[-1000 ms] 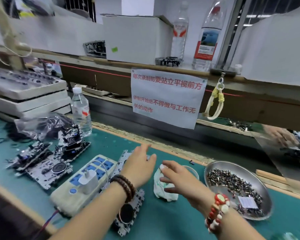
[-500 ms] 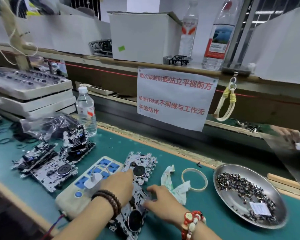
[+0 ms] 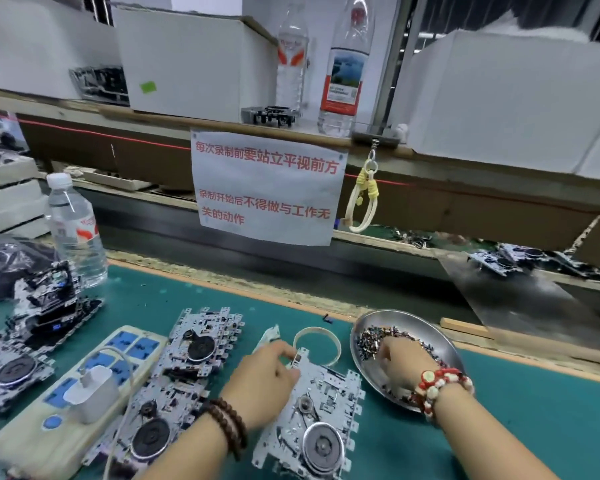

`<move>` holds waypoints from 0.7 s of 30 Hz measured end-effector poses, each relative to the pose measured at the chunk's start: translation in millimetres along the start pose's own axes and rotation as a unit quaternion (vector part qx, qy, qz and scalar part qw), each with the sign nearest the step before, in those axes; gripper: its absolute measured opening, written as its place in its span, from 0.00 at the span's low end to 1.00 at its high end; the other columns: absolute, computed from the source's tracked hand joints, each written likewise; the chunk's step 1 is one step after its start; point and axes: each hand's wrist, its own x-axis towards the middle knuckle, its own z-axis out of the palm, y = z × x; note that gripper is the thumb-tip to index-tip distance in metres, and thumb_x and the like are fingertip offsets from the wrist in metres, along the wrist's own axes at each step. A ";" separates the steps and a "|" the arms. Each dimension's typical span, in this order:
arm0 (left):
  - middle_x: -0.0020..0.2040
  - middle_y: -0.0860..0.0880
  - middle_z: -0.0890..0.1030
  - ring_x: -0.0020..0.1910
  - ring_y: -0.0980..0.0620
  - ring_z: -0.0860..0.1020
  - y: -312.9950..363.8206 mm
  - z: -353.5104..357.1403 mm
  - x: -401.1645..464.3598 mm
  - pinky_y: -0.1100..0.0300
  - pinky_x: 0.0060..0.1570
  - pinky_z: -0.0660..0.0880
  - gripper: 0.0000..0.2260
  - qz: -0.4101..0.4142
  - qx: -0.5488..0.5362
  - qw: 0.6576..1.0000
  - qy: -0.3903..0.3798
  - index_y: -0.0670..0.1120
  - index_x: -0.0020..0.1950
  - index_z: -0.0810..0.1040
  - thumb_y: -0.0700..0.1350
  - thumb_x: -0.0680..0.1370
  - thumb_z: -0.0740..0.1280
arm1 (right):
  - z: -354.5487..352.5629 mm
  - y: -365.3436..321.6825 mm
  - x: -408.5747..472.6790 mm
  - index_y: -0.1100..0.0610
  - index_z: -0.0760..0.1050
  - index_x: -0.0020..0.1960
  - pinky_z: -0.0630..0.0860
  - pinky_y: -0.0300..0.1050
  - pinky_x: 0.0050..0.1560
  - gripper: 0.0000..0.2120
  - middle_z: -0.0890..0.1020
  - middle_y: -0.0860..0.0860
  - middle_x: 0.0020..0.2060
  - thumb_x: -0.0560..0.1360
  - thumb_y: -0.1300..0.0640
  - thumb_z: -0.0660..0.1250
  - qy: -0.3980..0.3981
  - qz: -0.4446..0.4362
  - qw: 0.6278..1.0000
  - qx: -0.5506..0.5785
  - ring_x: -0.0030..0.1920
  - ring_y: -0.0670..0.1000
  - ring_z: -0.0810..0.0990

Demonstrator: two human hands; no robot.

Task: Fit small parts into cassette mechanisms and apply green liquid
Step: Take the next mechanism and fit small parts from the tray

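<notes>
A silver cassette mechanism [image 3: 321,424] with a round flywheel lies flat on the green mat in front of me. My left hand [image 3: 264,379] curls its fingers over the mechanism's far left corner and holds it. My right hand [image 3: 402,362] reaches into a shallow metal dish [image 3: 442,342] of several small dark parts [image 3: 369,339]. Its fingertips point down among the parts and are hidden behind the back of the hand. No green liquid is visible.
More mechanisms [image 3: 194,355] are stacked to the left beside a cream power strip [image 3: 66,410] with a white charger plugged in. A white ring [image 3: 317,344] and crumpled cloth [image 3: 269,336] lie behind the mechanism. A water bottle [image 3: 73,230] and further mechanisms [image 3: 45,306] stand far left.
One mechanism has come off the stack and now lies to its right, held by my left hand. My right hand has left the stack and gone right into the metal dish.
</notes>
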 end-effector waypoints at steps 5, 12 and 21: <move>0.27 0.54 0.66 0.23 0.60 0.63 -3.7 60.5 12.1 0.70 0.25 0.63 0.08 -0.034 -0.046 0.996 -0.065 0.49 0.58 0.70 0.44 0.79 0.61 | 6.8 24.6 2.5 0.53 0.74 0.56 0.69 0.40 0.58 0.09 0.76 0.56 0.62 0.77 0.61 0.60 -0.068 0.013 0.997 -0.044 0.62 0.54 0.74; 0.42 0.53 0.77 0.43 0.55 0.76 -2.6 85.8 18.0 0.68 0.47 0.71 0.05 -0.073 0.002 0.993 -0.098 0.50 0.53 0.72 0.45 0.77 0.62 | 24.4 41.0 14.6 0.46 0.62 0.34 0.71 0.40 0.55 0.16 0.79 0.53 0.58 0.76 0.58 0.62 -0.065 0.038 0.997 -0.029 0.59 0.52 0.77; 0.30 0.57 0.74 0.29 0.62 0.71 -6.0 90.1 12.5 0.69 0.40 0.71 0.11 -0.029 0.046 0.990 -0.132 0.50 0.59 0.75 0.45 0.76 0.63 | 44.5 46.5 9.9 0.59 0.71 0.59 0.68 0.39 0.47 0.10 0.78 0.56 0.56 0.78 0.62 0.59 0.001 0.040 0.999 0.035 0.55 0.54 0.77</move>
